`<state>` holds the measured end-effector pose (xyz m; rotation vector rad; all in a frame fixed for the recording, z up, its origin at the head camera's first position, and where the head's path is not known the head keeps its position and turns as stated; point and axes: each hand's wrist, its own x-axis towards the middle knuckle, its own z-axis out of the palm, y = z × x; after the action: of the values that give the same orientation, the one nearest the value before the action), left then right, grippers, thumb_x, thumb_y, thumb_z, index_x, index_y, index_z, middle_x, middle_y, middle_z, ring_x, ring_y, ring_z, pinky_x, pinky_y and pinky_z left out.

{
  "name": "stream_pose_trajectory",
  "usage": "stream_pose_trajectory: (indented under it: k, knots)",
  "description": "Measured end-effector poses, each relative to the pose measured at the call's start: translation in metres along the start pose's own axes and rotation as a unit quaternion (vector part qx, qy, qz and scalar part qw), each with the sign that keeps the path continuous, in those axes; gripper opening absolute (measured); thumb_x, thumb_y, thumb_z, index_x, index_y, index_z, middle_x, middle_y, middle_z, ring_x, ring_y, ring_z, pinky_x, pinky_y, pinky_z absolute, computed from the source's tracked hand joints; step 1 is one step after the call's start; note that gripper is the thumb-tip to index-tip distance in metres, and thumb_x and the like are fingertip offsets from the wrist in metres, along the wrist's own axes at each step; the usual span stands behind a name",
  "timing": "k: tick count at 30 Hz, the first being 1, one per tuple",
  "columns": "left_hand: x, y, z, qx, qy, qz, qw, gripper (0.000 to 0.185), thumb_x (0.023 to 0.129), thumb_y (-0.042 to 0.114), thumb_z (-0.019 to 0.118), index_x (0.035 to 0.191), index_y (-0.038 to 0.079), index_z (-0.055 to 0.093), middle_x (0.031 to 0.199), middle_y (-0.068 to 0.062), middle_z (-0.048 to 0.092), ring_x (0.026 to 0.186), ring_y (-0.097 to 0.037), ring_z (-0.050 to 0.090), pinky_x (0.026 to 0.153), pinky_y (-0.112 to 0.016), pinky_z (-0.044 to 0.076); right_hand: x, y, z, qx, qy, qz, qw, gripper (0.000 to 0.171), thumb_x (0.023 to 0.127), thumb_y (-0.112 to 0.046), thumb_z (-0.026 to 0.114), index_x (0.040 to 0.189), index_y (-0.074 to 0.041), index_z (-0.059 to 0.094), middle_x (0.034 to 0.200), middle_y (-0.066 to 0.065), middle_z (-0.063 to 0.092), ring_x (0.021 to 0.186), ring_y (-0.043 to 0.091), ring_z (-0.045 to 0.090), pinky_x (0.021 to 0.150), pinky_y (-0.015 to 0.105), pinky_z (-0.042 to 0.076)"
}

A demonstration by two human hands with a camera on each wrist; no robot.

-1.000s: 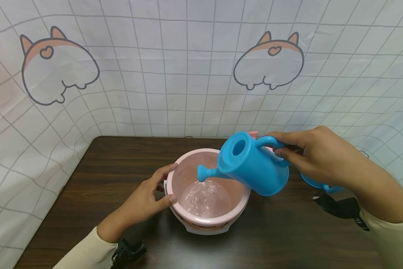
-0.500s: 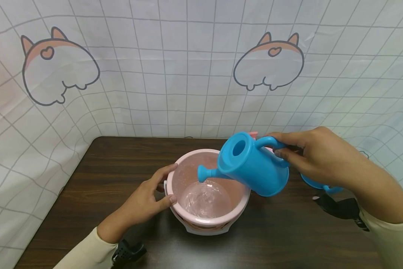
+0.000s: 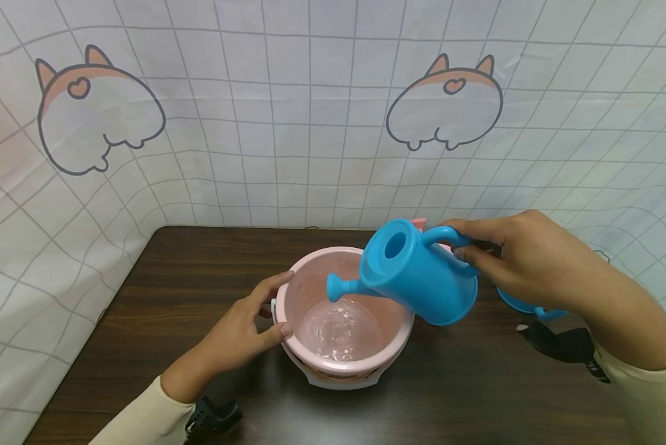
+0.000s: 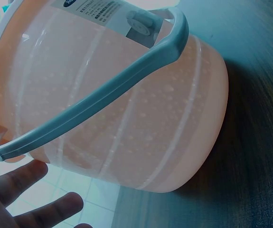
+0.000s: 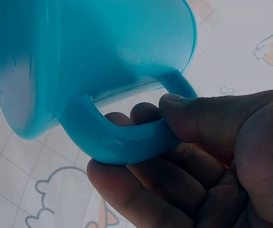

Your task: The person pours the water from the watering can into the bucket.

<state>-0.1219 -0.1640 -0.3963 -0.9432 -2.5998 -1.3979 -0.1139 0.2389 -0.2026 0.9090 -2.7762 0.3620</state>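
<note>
We see a pink bucket (image 3: 344, 309) on the dark surface (image 3: 144, 321), holding shallow water (image 3: 341, 330). The left hand (image 3: 244, 330) rests against its rim, fingers (image 3: 269, 287) relaxed. The right hand (image 3: 524, 256) grips the handle of a blue watering can (image 3: 416, 272), tilted, spout over the bucket.

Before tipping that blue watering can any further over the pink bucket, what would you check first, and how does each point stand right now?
1. Right hand grips the watering can by its handle: ok.
2. Spout sits over the bucket opening: ok.
3. Left hand steadies the bucket rim: ok.
4. Bucket stands upright on the table: ok.
5. Room left in the bucket, water only near the bottom: ok.
6. Water left in the can: cannot tell.
</note>
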Motion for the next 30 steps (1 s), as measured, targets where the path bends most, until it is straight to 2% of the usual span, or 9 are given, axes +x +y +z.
stream_pose_trajectory:
  k: [17,30]
  knots:
    - [0.0002,-0.0006,0.0002,0.002,0.002,0.002,1.0000,0.075,0.096,0.049,0.066,0.159,0.026,0.033,0.128,-0.003,0.063,0.096,-0.020,0.067,0.085,-0.051,0.055,0.0001,0.0003,0.0003,0.003,-0.003,0.002,1.000,0.043,0.093,-0.006,0.074,0.136,-0.012,0.068,0.087,-0.002,0.070,0.053,0.005,0.048,0.048,0.026,0.042]
    - [0.0000,-0.0011,0.0005,-0.002,0.003,0.007,1.0000,0.075,0.096,0.049,0.066,0.159,0.025,0.033,0.126,-0.003,0.064,0.094,-0.019,0.067,0.085,-0.051,0.054,0.0001,0.0003,0.0001,0.008,-0.001,0.001,1.000,0.043,0.094,-0.006,0.073,0.135,-0.013,0.069,0.089,-0.003,0.070,0.051,0.003,0.046,0.047,0.026,0.041]
